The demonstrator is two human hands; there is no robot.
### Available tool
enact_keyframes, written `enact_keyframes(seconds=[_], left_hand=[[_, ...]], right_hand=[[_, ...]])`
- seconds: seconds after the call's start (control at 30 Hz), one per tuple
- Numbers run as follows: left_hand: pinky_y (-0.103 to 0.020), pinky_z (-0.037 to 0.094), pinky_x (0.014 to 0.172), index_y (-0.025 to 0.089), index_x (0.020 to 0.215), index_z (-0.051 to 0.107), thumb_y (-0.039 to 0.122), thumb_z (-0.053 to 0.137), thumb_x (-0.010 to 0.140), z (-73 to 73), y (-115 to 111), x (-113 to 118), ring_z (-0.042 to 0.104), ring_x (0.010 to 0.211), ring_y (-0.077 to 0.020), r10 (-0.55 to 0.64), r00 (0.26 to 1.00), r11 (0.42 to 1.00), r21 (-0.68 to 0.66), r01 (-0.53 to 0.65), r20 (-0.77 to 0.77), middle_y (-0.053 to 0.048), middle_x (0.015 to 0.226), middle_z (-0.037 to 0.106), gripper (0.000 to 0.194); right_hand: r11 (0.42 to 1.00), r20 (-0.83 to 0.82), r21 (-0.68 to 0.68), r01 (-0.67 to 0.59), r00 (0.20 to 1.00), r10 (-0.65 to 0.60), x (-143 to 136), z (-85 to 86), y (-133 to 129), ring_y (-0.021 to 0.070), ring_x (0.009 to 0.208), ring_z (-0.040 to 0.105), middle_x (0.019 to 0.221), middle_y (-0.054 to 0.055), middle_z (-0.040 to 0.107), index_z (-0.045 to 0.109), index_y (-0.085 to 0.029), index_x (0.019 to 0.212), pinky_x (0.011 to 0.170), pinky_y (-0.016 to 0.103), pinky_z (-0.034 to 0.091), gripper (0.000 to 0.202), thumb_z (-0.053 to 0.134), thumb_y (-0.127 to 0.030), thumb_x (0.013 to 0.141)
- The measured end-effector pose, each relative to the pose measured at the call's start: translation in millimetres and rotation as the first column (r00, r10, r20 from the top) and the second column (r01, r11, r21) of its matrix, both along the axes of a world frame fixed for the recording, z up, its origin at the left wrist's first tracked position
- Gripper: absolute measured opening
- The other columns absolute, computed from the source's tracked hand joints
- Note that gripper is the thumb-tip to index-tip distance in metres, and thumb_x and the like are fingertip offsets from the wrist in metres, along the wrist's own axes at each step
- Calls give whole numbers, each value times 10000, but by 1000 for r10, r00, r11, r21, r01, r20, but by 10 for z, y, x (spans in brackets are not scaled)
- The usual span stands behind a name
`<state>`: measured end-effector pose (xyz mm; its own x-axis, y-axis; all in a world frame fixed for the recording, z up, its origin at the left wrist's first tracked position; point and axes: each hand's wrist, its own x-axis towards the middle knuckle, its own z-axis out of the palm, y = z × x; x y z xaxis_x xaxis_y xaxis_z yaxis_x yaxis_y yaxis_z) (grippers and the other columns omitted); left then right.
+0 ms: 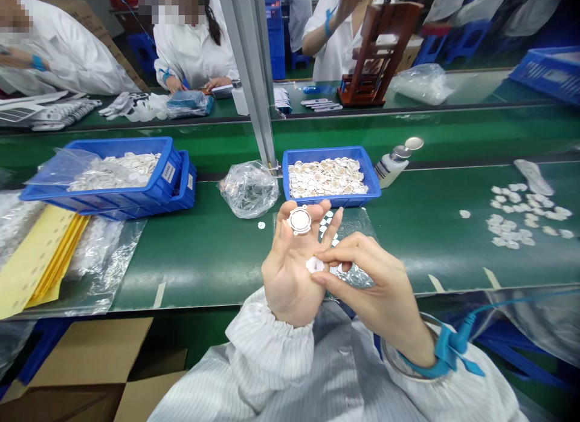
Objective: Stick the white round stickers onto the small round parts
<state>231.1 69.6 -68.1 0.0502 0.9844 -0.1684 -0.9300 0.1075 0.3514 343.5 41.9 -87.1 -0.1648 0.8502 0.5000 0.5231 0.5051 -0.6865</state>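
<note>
My left hand (294,277) is turned palm up, its thumb and fingers pinching a round white part with a dark ring and small tabs (299,220). Between the thumb and fingertips of my right hand (376,277) is a small white disc with a faint dark mark (315,265), held over the left palm. Behind both hands, small white pieces (329,221) lie on a clear plastic bag (362,228). Just beyond them stands a blue bin (331,201) filled with similar round parts. A blue wrist strap (446,349) circles my right wrist.
Two stacked blue bins (118,198) stand left, beside a crumpled clear bag (250,189) and yellow envelopes (49,259). A pump bottle (392,166) is right of the middle bin. Loose white pieces (510,228) lie farther right. A metal post (254,77) rises behind; co-workers sit beyond.
</note>
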Motion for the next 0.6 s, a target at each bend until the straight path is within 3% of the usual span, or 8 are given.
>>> enact_keyframes(seconds=[0.23, 0.4, 0.6], left_hand=[[-530, 445, 1058, 301, 859, 712, 314, 403, 995, 1, 67, -47, 644, 1126, -219, -15, 998, 998, -66, 19, 64, 27, 852, 738, 337], [-540, 425, 1076, 321, 848, 713, 389, 425, 987, 4, 86, -61, 598, 1197, -228, -20, 998, 991, -134, 26, 52, 35, 943, 739, 327], [-499, 395, 1109, 317, 874, 714, 387, 448, 980, -5, 92, -66, 624, 1149, -207, -17, 997, 992, -124, 26, 74, 44, 935, 745, 295]], right_hand=[[1000, 11, 2, -28, 1000, 28, 68, 26, 27, 125, 634, 585, 757, -14, 648, 670, -243, 949, 591, 306, 448, 99, 687, -307, 875], [998, 3, -3, -70, 998, 70, 76, 69, 91, 119, 630, 583, 818, -10, 680, 661, -238, 923, 641, 320, 472, 134, 704, -345, 855], [995, -13, -14, -97, 995, 97, 102, 100, 103, 115, 633, 563, 833, -8, 658, 652, -227, 998, 641, 316, 478, 251, 743, -371, 813]])
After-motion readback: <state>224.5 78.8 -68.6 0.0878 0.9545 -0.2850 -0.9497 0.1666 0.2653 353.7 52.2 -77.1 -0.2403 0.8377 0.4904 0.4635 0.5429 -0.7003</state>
